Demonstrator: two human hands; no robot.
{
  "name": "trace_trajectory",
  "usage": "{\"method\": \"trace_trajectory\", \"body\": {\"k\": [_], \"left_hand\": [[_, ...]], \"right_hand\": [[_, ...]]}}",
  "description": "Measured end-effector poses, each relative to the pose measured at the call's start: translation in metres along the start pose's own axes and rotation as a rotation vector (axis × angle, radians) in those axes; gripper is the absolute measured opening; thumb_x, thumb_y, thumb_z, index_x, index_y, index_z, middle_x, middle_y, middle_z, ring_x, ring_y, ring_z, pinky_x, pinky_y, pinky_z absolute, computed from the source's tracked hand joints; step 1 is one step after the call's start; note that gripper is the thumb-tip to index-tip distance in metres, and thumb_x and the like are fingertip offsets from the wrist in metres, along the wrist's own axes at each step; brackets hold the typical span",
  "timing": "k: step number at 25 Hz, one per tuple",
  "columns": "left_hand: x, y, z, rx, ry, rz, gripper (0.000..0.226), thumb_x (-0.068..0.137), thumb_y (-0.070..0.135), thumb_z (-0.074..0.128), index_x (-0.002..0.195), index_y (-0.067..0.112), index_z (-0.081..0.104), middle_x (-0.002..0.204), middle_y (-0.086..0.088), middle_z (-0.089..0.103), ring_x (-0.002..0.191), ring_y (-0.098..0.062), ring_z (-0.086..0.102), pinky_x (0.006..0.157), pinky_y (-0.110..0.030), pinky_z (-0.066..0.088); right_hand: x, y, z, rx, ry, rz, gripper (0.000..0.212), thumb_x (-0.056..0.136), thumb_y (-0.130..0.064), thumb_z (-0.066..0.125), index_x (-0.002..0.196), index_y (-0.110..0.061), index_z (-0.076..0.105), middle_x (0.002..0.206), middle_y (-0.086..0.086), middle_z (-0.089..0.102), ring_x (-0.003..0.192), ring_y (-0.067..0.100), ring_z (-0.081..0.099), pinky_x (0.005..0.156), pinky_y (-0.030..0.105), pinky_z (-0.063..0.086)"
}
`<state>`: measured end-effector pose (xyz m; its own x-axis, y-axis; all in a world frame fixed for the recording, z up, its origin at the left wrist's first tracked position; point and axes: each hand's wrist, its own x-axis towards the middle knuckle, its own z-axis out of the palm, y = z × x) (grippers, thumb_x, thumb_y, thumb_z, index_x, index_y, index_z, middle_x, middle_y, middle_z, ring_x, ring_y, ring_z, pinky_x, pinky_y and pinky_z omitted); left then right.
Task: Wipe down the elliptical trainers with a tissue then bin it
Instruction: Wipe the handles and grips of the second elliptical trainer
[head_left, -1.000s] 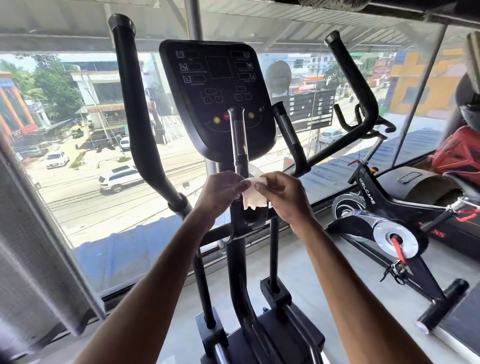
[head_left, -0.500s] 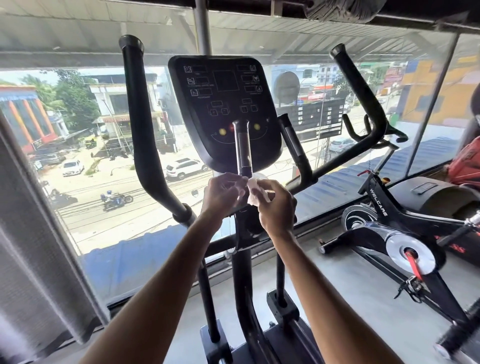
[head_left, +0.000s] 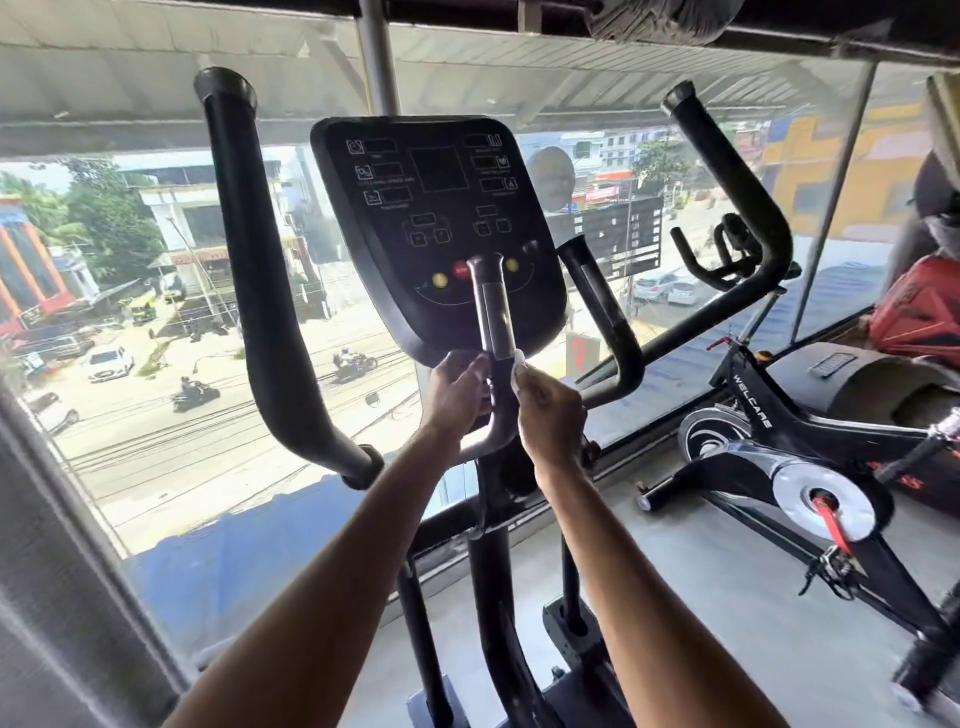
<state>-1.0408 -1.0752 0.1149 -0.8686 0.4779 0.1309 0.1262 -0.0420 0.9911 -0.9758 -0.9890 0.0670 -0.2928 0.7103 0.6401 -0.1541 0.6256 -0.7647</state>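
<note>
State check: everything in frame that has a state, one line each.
console, screen dark
inner handle, upright, both hands at its lower end
tissue, bunched in the right hand, against the inner handle
left hand, grips the inner handle
right hand, pinches the tissue
spin bike, standing, nobody on it
</note>
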Motion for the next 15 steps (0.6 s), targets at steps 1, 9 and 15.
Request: {"method": "trace_trajectory", "body": {"k": [1,9,15], "left_hand": [[0.002,-0.004,0.001,-0.014,0.0,0.015,0.023,0.106,0.02,0.052,0.122,0.007,0.063,0.101,-0.013,0.067,0.09,-0.025,0.065,0.066,-0.028,0.054],[0.01,-0.011,-0.009,-0.167,-0.088,-0.05,0.018,0.097,0.008,0.058,0.112,0.011,0.069,0.083,-0.006,0.069,0.074,-0.02,0.066,0.057,-0.025,0.054],[0.013,-0.007,-0.012,-0.144,-0.097,-0.058,0.023,0.096,0.014,0.056,0.114,0.01,0.07,0.085,-0.008,0.071,0.074,-0.022,0.069,0.068,-0.033,0.055]], "right_hand": [[0.0,0.001,0.0,0.041,-0.004,0.034,0.024,0.101,-0.028,0.063,0.11,-0.012,0.077,0.099,-0.003,0.078,0.089,0.004,0.072,0.072,0.009,0.052],[0.003,-0.004,0.015,0.026,0.167,-0.122,0.019,0.093,-0.018,0.073,0.109,-0.009,0.078,0.104,0.0,0.077,0.099,0.006,0.07,0.091,0.018,0.053],[0.036,-0.019,0.035,-0.104,0.156,-0.279,0.026,0.092,-0.016,0.072,0.115,-0.003,0.075,0.11,0.007,0.076,0.103,0.015,0.071,0.094,0.014,0.05]]}}
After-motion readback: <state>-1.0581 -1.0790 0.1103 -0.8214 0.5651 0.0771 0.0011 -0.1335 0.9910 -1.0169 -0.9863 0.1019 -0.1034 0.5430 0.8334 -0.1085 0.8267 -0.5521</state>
